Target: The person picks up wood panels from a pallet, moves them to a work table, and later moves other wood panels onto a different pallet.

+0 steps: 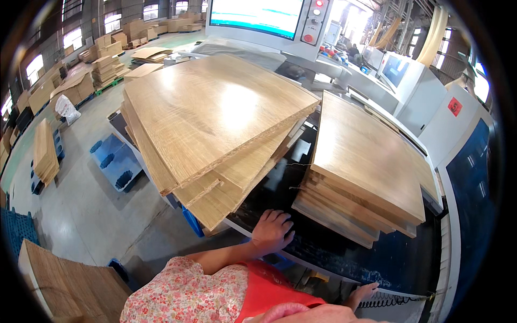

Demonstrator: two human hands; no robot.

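Observation:
My left hand (272,231) rests at the front edge of the black machine table (323,242), its fingers apart and slightly bent, with nothing in them. Just beyond it, a fanned stack of wood-grain boards (215,113) overhangs the table's left side; the top board is large and turned at an angle. A second stack of smaller boards (366,156) lies to the right, its front edges uneven. My right hand (363,293) is at the table's front edge further right, fingers stretched out and holding nothing; part of it is cut off by my body.
A machine screen (256,16) and a button panel (315,24) stand behind the boards. White machine housing (431,102) borders the right side. On the floor to the left are a blue pallet (116,161) and board piles (46,151). More boards (75,282) stand lower left.

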